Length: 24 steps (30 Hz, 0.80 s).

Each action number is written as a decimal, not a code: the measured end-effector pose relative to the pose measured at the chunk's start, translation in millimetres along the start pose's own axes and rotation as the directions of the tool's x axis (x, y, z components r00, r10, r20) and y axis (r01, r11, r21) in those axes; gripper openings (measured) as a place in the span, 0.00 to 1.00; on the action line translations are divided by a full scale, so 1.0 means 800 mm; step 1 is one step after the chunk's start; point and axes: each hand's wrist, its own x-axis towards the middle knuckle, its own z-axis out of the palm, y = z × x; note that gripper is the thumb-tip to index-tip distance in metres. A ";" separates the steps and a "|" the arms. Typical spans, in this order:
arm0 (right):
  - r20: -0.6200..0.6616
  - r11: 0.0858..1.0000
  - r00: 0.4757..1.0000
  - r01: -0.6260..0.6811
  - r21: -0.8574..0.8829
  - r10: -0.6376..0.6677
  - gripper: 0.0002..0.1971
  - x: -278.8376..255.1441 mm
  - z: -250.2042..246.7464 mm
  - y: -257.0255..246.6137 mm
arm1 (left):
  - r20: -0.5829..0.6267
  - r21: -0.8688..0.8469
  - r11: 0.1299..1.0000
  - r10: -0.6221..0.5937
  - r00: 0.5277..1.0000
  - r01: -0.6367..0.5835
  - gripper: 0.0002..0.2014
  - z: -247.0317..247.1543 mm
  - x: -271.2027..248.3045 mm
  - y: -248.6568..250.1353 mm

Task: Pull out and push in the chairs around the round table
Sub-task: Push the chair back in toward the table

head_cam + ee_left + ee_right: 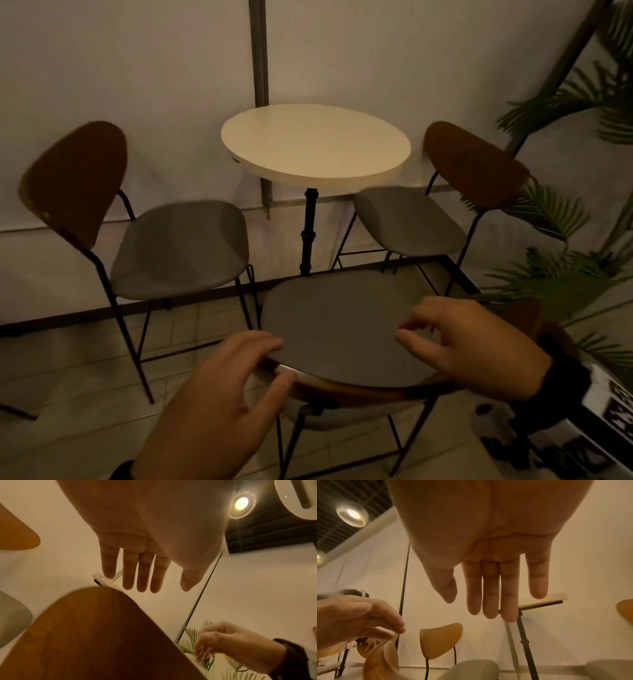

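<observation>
A round cream table point(315, 144) stands on a black post by the wall. Three chairs with brown backs and grey seats surround it. The left chair point(178, 250) and the right chair point(407, 222) stand back from the table. The near chair point(335, 325) faces it, its curved backrest point(359, 389) right below me. My left hand point(274, 363) hovers over the backrest's left end, fingers spread and holding nothing. Over the right end, my right hand point(428, 335) hangs loosely curled and empty. The left wrist view shows straight fingers point(142, 577) above the backrest point(96, 635). The right hand point(469, 601) likewise holds nothing.
A leafy palm plant point(565, 212) stands close behind the right chair. A white wall with a grey pole point(260, 102) runs behind the table. Tiled floor point(85, 411) lies open to the left of the near chair.
</observation>
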 end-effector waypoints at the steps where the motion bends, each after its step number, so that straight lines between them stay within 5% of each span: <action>1: -0.001 1.000 1.000 0.014 0.002 -0.014 0.24 -0.012 0.000 0.016 | 0.005 0.035 0.999 0.001 1.000 -0.001 0.27 0.015 -0.003 0.014; 6: -0.021 0.991 0.997 0.073 -0.116 -0.076 0.37 -0.055 0.007 0.135 | -0.024 0.323 0.945 0.062 0.998 -0.051 0.31 0.095 0.000 0.082; 11: -0.053 0.982 0.988 0.136 -0.131 -0.144 0.33 -0.073 0.032 0.226 | -0.029 0.566 0.823 -0.046 0.999 0.054 0.35 0.135 0.016 0.117; 17: -0.124 0.950 0.951 0.261 -0.169 -0.283 0.19 -0.042 0.061 0.249 | -0.040 0.624 0.772 -0.128 0.991 0.124 0.13 0.144 0.022 0.118; 19: -0.118 0.953 0.954 0.256 -0.160 -0.276 0.13 -0.033 0.065 0.251 | -0.066 0.610 0.780 -0.124 0.990 0.139 0.13 0.147 0.021 0.114; 24: -0.117 0.954 0.959 0.235 -0.184 -0.259 0.17 -0.015 0.067 0.247 | -0.112 0.622 0.775 -0.057 0.992 0.115 0.14 0.146 0.036 0.096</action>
